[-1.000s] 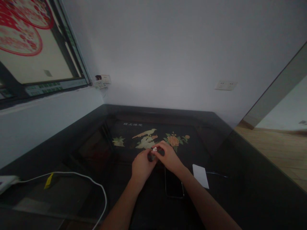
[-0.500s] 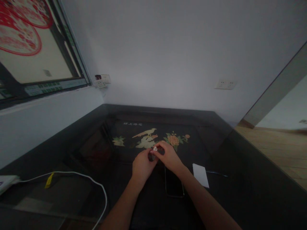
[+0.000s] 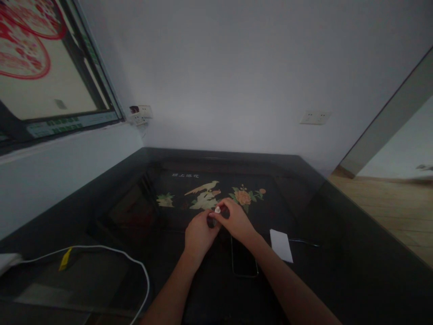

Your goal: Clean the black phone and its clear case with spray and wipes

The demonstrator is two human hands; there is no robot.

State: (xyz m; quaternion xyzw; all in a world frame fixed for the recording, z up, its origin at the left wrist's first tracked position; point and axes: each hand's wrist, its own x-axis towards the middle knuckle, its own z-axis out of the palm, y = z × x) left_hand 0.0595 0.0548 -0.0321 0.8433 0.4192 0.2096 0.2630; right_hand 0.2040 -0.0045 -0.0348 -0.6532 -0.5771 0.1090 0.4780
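Both my hands meet over the middle of a dark glass-topped table [image 3: 324, 216]. My left hand [image 3: 198, 234] and my right hand [image 3: 237, 222] are closed, fingertips together, around a small dark object with a small white piece [image 3: 217, 210] at its top. I cannot make out what the object is. A dark phone [image 3: 244, 262] lies flat on the table just under my right wrist. A white card [image 3: 281, 245] lies to the right of my right forearm.
A bird and flower inlay [image 3: 209, 196] shows under the glass beyond my hands. A white cable [image 3: 111, 253] with a yellow tag curves across the left front. A thin dark cable [image 3: 304, 243] runs right of the card. Wall sockets [image 3: 140, 115] sit in the left corner.
My hands stay pinched together on the small object; the view has shifted slightly, nothing else has moved.
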